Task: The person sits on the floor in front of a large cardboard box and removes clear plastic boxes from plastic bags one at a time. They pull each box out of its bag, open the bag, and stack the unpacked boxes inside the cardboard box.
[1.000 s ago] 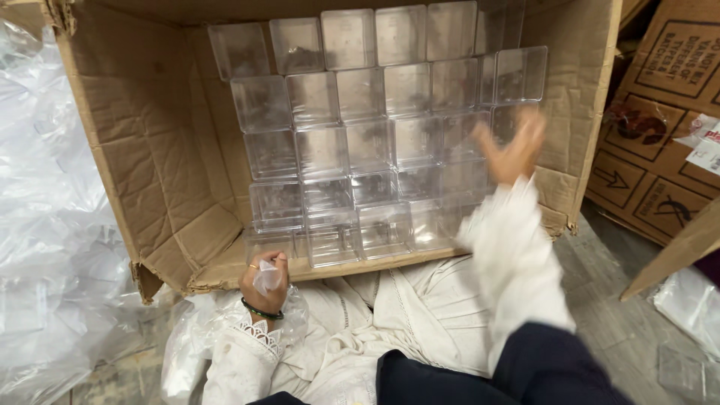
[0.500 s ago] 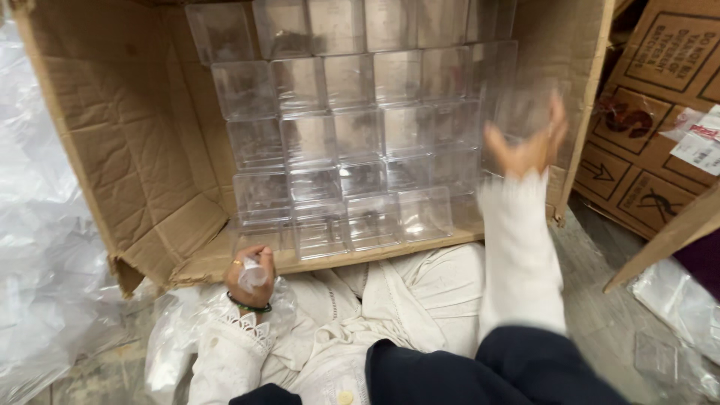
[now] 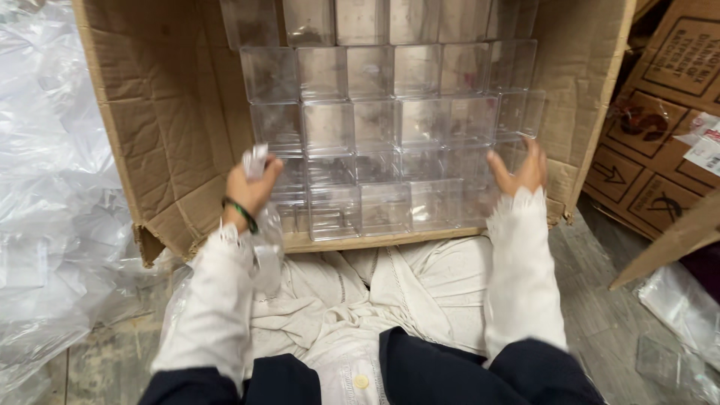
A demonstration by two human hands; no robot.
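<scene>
The top of a large cardboard box (image 3: 172,150) lying on its side is cut off. Rows of clear plastic cubes (image 3: 390,127) fill it, their edges blurring together. The left hand (image 3: 251,187) grips a crumpled clear wrapper (image 3: 256,160). The right hand (image 3: 519,171), fingers spread and holding nothing, hovers at the cubes' lower right.

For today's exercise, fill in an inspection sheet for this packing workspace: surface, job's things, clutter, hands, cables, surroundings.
Surface: grey floor, partly under white cloth.
Job's things: clear plastic boxes stacked in rows inside a cardboard carton lying on its side.
Clutter: loose plastic sheeting.
Hands: left hand grips crumpled clear wrap; right hand open, at the stack's right edge.
Cables: nothing seen.
Surroundings: printed cartons at right.
</scene>
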